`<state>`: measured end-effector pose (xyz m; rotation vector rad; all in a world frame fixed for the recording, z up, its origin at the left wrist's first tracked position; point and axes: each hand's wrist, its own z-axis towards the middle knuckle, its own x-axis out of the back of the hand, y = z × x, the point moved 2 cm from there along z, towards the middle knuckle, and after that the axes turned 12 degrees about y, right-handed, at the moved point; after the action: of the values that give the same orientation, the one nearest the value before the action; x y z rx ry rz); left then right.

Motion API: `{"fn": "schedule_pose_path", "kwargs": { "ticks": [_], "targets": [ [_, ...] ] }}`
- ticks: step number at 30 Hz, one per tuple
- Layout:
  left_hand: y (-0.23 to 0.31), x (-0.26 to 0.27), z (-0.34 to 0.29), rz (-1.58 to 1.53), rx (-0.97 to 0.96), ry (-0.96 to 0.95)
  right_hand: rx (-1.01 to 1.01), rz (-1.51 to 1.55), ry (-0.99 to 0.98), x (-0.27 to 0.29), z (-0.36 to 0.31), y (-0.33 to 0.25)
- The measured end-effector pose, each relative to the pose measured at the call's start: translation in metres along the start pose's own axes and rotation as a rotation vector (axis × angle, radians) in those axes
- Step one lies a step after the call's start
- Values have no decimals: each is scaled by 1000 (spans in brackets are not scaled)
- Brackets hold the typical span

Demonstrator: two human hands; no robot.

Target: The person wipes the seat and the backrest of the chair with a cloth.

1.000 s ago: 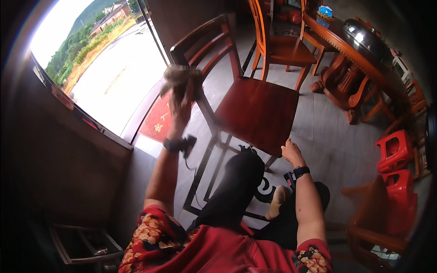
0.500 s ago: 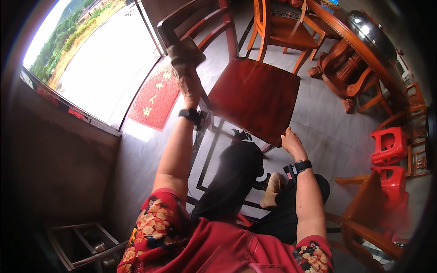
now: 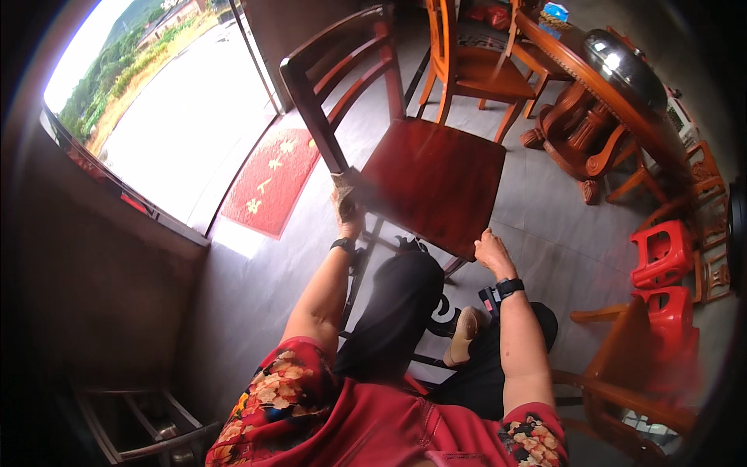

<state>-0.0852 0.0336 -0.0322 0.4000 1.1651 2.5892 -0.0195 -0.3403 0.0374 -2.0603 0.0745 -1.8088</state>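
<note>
A dark red wooden chair [image 3: 436, 175] stands in front of me with its backrest to the far left. My left hand [image 3: 348, 219] is closed on a greyish-brown cloth [image 3: 347, 187], pressed to the backrest post low down, where it meets the seat's left side. Part of the cloth and the fingers are blurred or hidden. At the seat's near right corner, my right hand [image 3: 493, 252] has its fingers closed on the edge. Both wrists wear dark bands, and my knees are just below the seat.
A red doormat [image 3: 268, 183] lies by the bright doorway at left. Beyond the chair are an orange-brown chair [image 3: 486, 74] and a carved table [image 3: 564, 58] with a shiny domed cover [image 3: 626, 70]. Red plastic stools [image 3: 661, 253] stand at right, near another wooden chair [image 3: 622, 350].
My left hand has slid the cloth down the backrest post, from near its upper part toward the seat. My right hand stays on the seat corner.
</note>
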Motion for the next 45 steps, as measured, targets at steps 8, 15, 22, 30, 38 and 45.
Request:
{"fn": "schedule_pose_path", "kwargs": {
  "ticks": [8,15,22,30,38,45],
  "targets": [
    [109,59,33,-89,-56,229,-50,100,26,-6,-1,6],
    [185,57,204,108,-551,231,-25,86,-28,-5,0,11],
    [197,36,219,227,-740,378,-18,57,-39,13,-15,-9],
    [91,-5,103,-250,-105,191,23,54,-26,9,-12,-3],
    [48,1,16,124,-230,-21,-23,41,-59,14,-13,-2],
    [34,32,18,-202,533,-445,-39,80,-48,7,-8,-7]
  ]
}}
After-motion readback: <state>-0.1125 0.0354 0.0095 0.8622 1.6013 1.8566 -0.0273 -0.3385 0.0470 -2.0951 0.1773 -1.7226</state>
